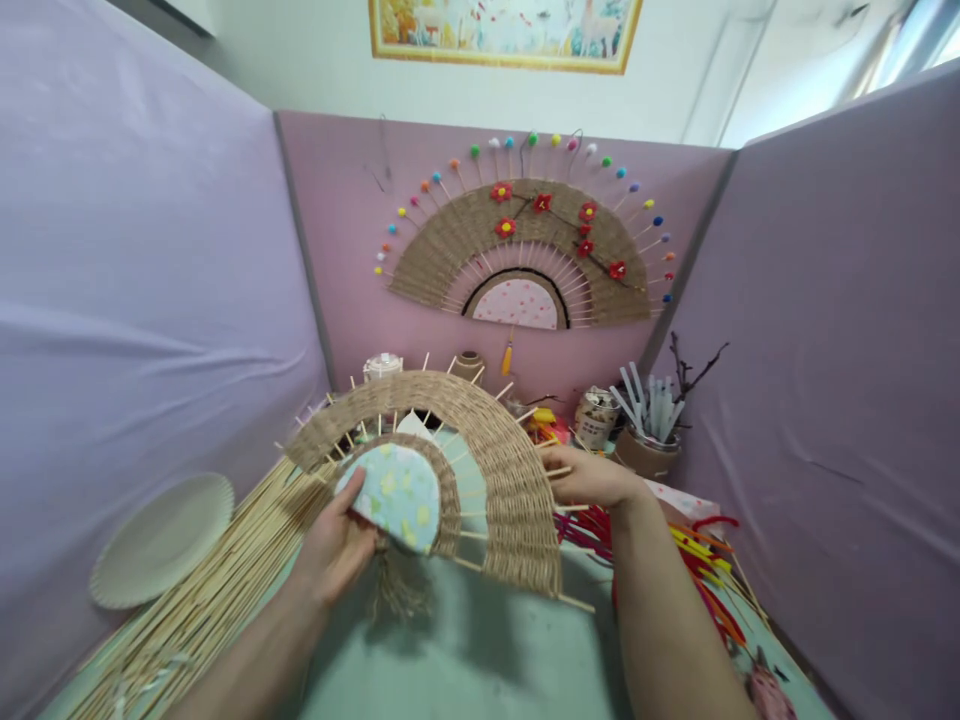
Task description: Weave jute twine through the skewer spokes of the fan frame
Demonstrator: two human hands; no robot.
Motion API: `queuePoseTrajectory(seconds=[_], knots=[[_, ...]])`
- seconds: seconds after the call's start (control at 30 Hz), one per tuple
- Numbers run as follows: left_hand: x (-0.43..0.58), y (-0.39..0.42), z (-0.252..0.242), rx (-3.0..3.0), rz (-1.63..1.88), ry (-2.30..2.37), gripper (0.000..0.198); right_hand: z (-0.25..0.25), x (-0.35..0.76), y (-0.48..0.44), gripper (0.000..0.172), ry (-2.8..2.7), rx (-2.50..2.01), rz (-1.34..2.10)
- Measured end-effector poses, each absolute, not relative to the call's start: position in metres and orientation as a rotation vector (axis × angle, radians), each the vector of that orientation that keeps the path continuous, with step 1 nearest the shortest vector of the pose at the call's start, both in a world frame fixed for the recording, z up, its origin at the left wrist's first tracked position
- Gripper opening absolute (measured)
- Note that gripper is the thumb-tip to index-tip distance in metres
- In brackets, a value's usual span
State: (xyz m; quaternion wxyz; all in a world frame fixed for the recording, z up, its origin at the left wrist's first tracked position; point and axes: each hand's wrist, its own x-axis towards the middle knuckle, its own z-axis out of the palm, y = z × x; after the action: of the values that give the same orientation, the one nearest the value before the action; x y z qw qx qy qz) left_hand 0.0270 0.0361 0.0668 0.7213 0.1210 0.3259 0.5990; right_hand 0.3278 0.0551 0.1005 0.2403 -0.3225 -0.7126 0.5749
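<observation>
Surroundings: thin stalks and pale plate, left; fuzzy stems, right; lidded jar, far, partly blocked by the woven fan. Brown pot, far right, holding translucent sticks. Fan held over the table, arch facing far, long axis left-right, right end nearer; left hand pinching its half-round centre, right hand its right rim.

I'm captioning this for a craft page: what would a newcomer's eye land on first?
First, probably the flowered woven fan on the pink back panel, topped by an arc of colourful pom-poms. Next, the plainer fan in front, with the left hand gripping its pale half-disc and the right hand at the outer edge.
</observation>
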Motion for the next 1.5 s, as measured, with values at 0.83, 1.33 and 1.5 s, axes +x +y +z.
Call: queuePoseTrajectory(seconds=[0.83, 1.33, 1.5], knots=[[0.010, -0.041, 0.011, 0.233, 1.081, 1.114, 0.031, 0.019, 0.268, 0.148, 0.046, -2.086, -1.787, 0.416], [0.003, -0.038, 0.098, 0.933, 1.609, 1.146, 0.041, 0.105, 0.286, 0.048, 0.039, -1.502, -0.933, 1.216], [0.072, 0.013, 0.131, 1.273, 1.208, 0.981, 0.034, 0.112, 0.271, 0.033, 0.038, -1.588, -0.917, 1.126]])
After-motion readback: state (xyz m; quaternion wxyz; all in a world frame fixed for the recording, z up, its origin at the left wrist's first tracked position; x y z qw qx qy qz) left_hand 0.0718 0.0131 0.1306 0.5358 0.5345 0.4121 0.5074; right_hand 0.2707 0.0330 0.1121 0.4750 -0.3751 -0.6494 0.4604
